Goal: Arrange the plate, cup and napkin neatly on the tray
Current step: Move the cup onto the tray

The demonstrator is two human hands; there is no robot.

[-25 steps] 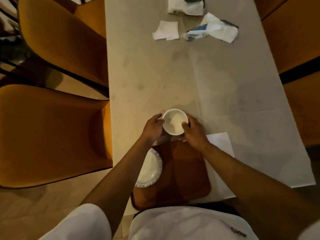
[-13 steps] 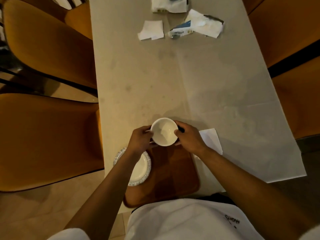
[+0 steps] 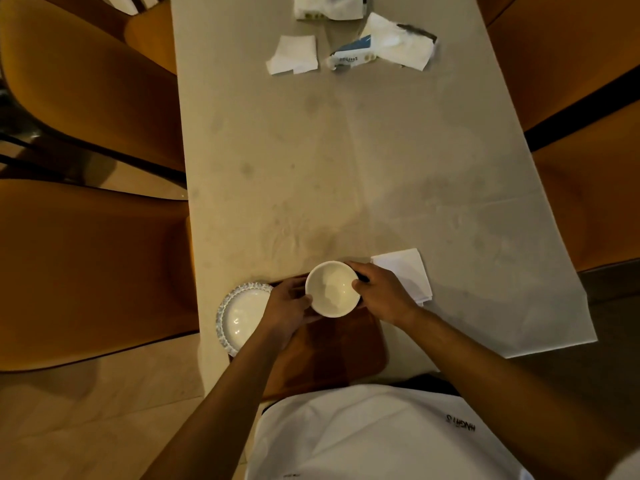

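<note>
A white cup sits over the far edge of the brown wooden tray. My left hand grips its left side and my right hand grips its right side. A white plate with a patterned rim lies at the tray's left edge, partly under my left forearm. To the right of the tray a folded white napkin rests on the table, touching my right hand's far side.
Crumpled tissues and an opened tissue pack lie at the table's far end. Orange chairs stand along the left, with more at the right. The table's near right corner ends beside my right arm.
Both hands have carried the cup a little nearer, from the table just beyond the tray to over the tray's far edge. The view has shifted, showing more of the plate.
</note>
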